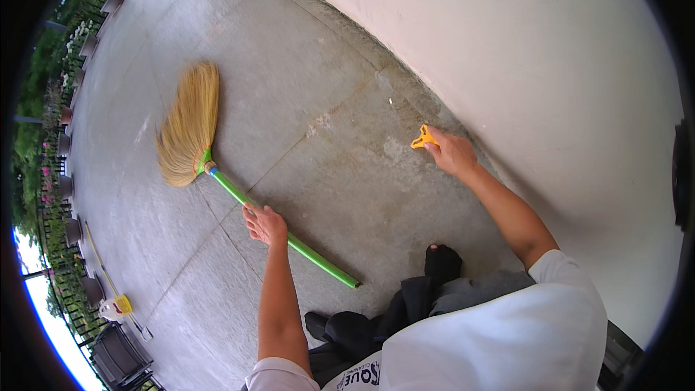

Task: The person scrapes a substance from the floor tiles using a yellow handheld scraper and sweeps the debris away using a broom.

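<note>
A broom with straw bristles and a green handle lies across the grey concrete floor, bristles toward the upper left. My left hand is over the middle of that handle, fingers slightly bent; whether they grip it or only touch it cannot be told. Out to the right, near the foot of the wall, my right hand holds a small yellow plastic scraper between thumb and fingers. Its tip points left, above stained concrete with pale patches.
A white wall rises along the right side. At the far left stand potted plants by a railing, a jug with yellow on it, a long-handled tool and a dark chair. My feet are on the floor below.
</note>
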Tool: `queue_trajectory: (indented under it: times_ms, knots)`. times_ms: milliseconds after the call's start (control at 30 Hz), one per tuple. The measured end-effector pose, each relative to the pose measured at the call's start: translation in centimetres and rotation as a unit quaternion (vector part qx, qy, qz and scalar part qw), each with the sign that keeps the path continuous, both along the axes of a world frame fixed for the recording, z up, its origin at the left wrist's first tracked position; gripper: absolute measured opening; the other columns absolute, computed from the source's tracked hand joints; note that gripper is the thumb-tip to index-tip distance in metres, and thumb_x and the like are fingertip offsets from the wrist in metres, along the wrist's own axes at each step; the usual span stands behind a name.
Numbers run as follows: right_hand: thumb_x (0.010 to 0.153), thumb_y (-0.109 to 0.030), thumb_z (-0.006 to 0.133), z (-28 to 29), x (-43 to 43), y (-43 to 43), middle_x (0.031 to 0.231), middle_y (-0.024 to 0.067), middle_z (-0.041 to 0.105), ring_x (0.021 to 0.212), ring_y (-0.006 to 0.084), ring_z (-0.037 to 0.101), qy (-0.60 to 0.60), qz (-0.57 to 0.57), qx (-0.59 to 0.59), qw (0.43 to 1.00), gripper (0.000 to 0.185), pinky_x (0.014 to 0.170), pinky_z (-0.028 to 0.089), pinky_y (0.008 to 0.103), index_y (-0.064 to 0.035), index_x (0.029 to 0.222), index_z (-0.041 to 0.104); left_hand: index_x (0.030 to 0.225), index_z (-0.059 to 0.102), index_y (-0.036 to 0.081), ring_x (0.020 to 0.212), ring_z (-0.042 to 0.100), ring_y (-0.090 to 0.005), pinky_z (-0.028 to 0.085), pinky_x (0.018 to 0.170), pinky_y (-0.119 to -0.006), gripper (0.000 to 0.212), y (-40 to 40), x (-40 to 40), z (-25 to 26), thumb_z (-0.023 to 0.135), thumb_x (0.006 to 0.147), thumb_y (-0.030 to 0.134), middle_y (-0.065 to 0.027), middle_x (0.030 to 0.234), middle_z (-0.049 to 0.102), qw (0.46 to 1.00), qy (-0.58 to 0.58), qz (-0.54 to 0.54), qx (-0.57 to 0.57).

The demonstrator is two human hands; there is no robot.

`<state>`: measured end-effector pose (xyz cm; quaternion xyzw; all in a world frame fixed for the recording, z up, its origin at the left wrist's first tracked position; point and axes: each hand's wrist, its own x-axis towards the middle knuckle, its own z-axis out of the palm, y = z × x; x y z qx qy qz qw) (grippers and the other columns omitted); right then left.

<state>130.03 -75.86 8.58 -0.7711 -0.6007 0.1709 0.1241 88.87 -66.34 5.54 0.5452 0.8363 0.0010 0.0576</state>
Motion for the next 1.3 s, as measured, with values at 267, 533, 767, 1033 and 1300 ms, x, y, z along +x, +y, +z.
queue_trajectory:
  times_ms: [267,533,767,1033,1300]
  knots:
    - [0.086,-0.033,0.049,-0.7,0.4,3.0,0.073,0.0155,0.061,0.066,0.0341,0.059,-0.026,-0.018,-0.008,0.999,0.042,0.056,0.045,0.0436,-0.0104,0.121,0.043,0.136,0.023,0.006,0.117,0.034,-0.0265,0.025,0.093,-0.042,0.056,-0.9,-0.1,-2.3,0.044,0.086,0.017,-0.0071,0.143,0.021,0.996,0.041,-0.048,0.066]
    - [0.086,-0.032,0.049,0.6,0.0,2.8,0.073,0.0148,0.061,0.069,0.0333,0.06,0.0,-0.02,-0.075,0.997,0.038,0.057,0.046,0.0431,-0.0102,0.117,0.045,0.136,0.027,0.01,0.116,0.035,-0.0247,0.023,0.092,-0.041,0.054,-1.3,-0.9,-2.8,0.044,0.085,0.016,-0.0047,0.142,0.024,0.994,0.011,-0.044,0.098]
    - [0.086,-0.032,0.049,1.8,-0.2,1.8,0.075,0.014,0.062,0.068,0.0329,0.06,0.008,-0.019,-0.083,0.996,0.037,0.057,0.046,0.043,-0.0107,0.116,0.046,0.137,0.026,0.012,0.119,0.034,-0.0221,0.022,0.094,-0.041,0.054,-0.5,-2.0,-2.7,0.043,0.085,0.018,-0.0013,0.142,0.025,0.992,-0.003,-0.035,0.124]
    - [0.086,-0.033,0.05,0.1,0.3,-0.3,0.074,0.0128,0.062,0.065,0.0319,0.06,-0.016,-0.007,-0.001,1.0,0.04,0.053,0.045,0.0428,-0.011,0.118,0.045,0.137,0.025,0.013,0.118,0.035,-0.0217,0.021,0.094,-0.042,0.055,-0.7,-1.6,-2.8,0.043,0.085,0.019,-0.0002,0.142,0.025,0.993,-0.014,-0.034,0.115]
    - [0.084,-0.033,0.053,0.2,0.1,-0.6,0.073,0.0127,0.062,0.064,0.0313,0.06,-0.015,-0.003,0.033,0.999,0.038,0.052,0.045,0.0405,-0.0108,0.115,0.048,0.137,0.025,0.016,0.12,0.034,-0.0213,0.021,0.094,-0.043,0.056,-0.8,-2.4,-3.5,0.043,0.085,0.021,0.0006,0.142,0.026,0.99,0.005,-0.042,0.135]
